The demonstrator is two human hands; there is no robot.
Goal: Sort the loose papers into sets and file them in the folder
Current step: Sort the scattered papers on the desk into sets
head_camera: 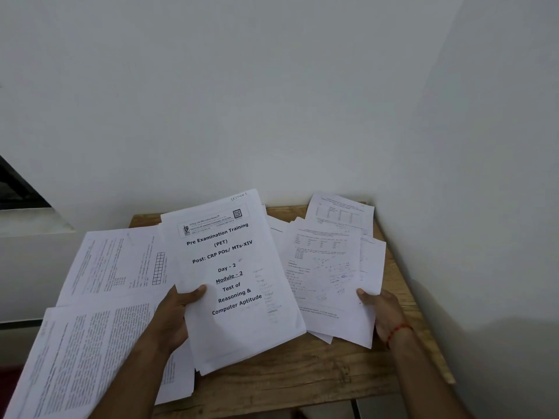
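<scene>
A titled paper set point(233, 282) is being gripped by the left hand point(177, 320) over the desk point(287, 382) while another stack point(326, 267) is being pinched by the right hand point(385, 313), printed sheets point(90, 343) crowding the left side.

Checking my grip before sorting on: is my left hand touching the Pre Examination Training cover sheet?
Touching. The head view shows the left hand gripping the cover sheet, thumb lying on its front near the left edge.
</scene>
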